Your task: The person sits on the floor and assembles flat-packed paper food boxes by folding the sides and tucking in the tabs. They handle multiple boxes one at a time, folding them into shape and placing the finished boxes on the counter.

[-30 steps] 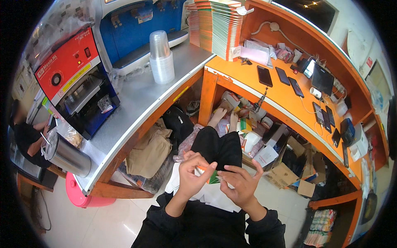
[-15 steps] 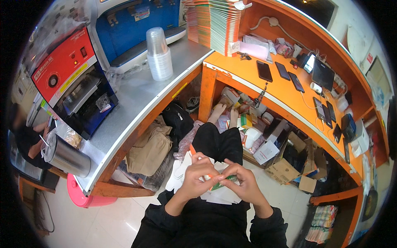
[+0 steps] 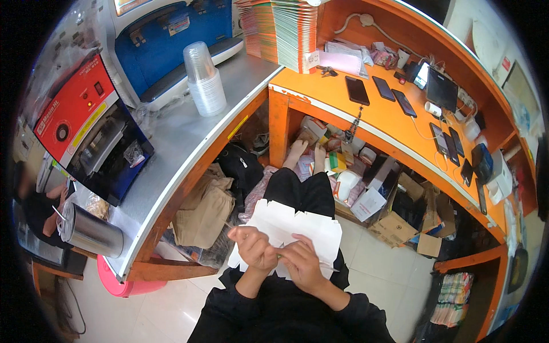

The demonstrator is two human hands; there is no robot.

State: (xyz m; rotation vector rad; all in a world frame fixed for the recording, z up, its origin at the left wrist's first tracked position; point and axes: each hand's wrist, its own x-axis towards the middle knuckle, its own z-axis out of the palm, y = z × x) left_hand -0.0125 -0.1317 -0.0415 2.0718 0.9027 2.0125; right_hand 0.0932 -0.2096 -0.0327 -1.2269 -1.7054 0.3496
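Observation:
A flattened white carton [image 3: 323, 231] with notched edges lies plain side up across my lap. Above its left part my left hand [image 3: 254, 248] is closed in a fist, and a thin, light sliver juts out past its upper left side. Close against it, my right hand [image 3: 300, 266] is bent over the sheet, fingertips pinched at the lower edge of the left fist. A small greenish bit shows between the two hands, too small and covered to name.
To the left, a metal counter [image 3: 171, 134] holds a red-fronted machine [image 3: 71, 114], stacked clear cups [image 3: 206, 94] and a steel tumbler [image 3: 94, 231]. Several phones lie on the orange desk [image 3: 331, 94], beside piled folded cartons [image 3: 286, 34]. Opened boxes [image 3: 394, 226] crowd underneath. A person [image 3: 43, 200] is at far left.
The orange and green piece between my fingers is no longer plainly visible. The white carton now lies spread flat on my lap. My left hand has curled into a fist; my right has moved left.

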